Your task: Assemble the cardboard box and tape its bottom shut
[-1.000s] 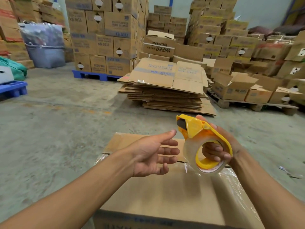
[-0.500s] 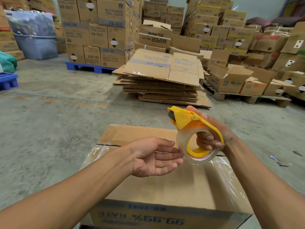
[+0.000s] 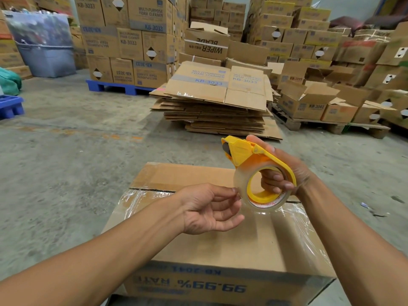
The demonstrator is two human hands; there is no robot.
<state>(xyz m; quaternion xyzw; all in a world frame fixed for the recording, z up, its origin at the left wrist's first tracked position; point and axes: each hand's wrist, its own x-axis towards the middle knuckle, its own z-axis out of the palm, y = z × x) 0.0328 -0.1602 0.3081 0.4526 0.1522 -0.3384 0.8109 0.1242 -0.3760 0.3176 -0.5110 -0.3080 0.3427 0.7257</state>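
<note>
Above the box (image 3: 220, 239), my right hand (image 3: 284, 173) grips the dispenser (image 3: 249, 157); my left hand (image 3: 212, 208) pinches at the tape (image 3: 239, 184), seemingly seeking its end to pull next.

- Both forearms enter from the bottom edge, bare all the way to the wrists; no sleeve shows.
- The left hand (image 3: 209, 208) wears no glove, ring or watch.
- The right hand (image 3: 284, 173) is likewise bare, wrist unadorned.
- Fingernails are short and unpainted.
- The right hand is slightly motion-blurred.
</note>
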